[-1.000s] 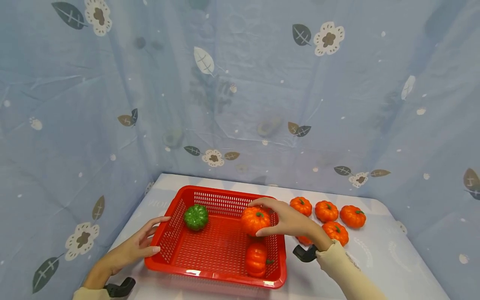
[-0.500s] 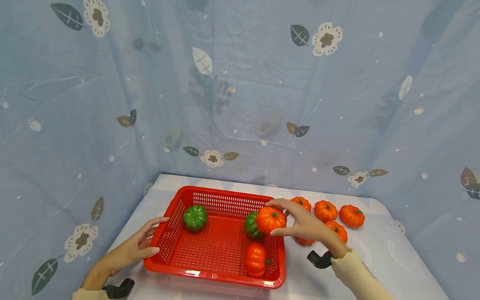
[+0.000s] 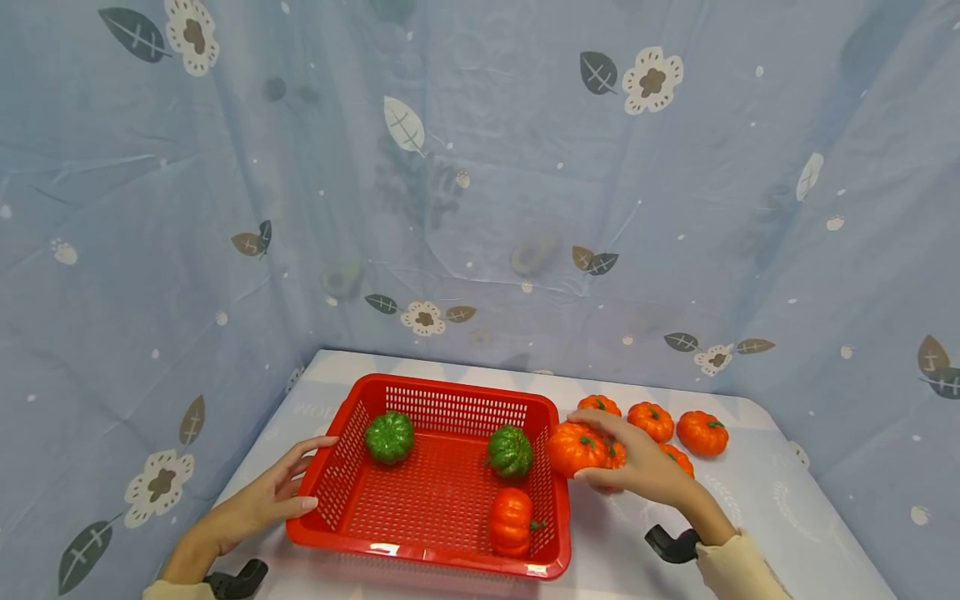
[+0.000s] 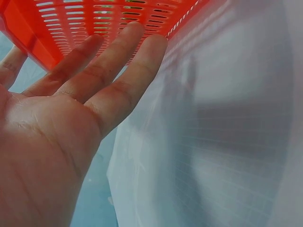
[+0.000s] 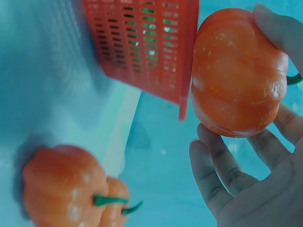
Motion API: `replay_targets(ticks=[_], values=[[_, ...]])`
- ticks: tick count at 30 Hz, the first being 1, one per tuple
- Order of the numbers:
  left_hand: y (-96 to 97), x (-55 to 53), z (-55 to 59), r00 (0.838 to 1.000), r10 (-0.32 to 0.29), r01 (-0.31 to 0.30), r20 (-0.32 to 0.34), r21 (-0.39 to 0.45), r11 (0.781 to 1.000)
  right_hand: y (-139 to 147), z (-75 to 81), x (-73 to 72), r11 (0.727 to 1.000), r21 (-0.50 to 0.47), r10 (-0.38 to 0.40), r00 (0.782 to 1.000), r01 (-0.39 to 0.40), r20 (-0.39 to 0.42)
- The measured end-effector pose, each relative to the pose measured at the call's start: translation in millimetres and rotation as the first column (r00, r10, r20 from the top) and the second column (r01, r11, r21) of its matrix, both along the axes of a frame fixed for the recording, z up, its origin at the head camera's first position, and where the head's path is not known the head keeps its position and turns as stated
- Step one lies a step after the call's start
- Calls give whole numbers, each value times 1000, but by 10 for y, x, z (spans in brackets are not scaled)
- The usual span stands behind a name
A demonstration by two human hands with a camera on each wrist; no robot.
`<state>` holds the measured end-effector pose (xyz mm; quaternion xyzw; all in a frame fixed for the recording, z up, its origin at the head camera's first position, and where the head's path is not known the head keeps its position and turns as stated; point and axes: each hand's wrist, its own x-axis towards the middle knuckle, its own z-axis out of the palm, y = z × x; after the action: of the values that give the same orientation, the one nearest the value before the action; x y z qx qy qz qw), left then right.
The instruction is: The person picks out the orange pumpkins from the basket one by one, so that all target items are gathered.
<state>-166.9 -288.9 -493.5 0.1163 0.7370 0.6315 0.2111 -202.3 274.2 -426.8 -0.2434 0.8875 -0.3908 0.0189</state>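
Note:
My right hand (image 3: 637, 458) grips an orange toy pumpkin (image 3: 576, 450) by the right rim of the red basket (image 3: 427, 560). In the right wrist view the thumb lies on one side of this pumpkin (image 5: 239, 71) and the fingers on the other. My left hand (image 3: 262, 496) touches the basket's left rim. Its fingers (image 4: 104, 71) stretch along the slotted wall in the left wrist view. Two green pumpkins, one at the left (image 3: 390, 437) and one at the right (image 3: 511, 452), sit inside the basket, with an orange pumpkin (image 3: 512, 522) lying tipped near the front right corner.
Several more orange pumpkins (image 3: 702, 433) stand on the white table (image 3: 757, 500) to the right of the basket, some partly hidden behind my right hand. A blue patterned curtain (image 3: 480, 183) hangs around the back and sides.
My right hand has carried the orange pumpkin rightward from above the basket to its right rim. The green pumpkin at the right has come into view. My left hand stays in place.

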Motion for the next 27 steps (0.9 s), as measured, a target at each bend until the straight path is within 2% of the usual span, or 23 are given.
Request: replay_targets(ticks=[6, 10, 14, 19, 27], values=[[-3, 2, -30, 1000, 3, -3, -2, -7, 1000, 225, -70, 86, 994, 38, -101, 994, 102, -33], [-2, -1, -32, 1000, 8, -8, -4, -14, 1000, 382, -103, 143, 990, 28, -138, 989, 139, -46], [0, 4, -22, 1000, 16, -16, -4, -22, 1000, 531, -127, 203, 983, 14, -184, 983, 184, -27], [1, 18, -16, 1000, 29, -29, -2, -41, 999, 726, -159, 274, 963, 23, -269, 963, 269, 23], [1, -4, -23, 1000, 18, -18, -17, -36, 999, 995, -200, 343, 935, 108, -332, 941, 337, -67]])
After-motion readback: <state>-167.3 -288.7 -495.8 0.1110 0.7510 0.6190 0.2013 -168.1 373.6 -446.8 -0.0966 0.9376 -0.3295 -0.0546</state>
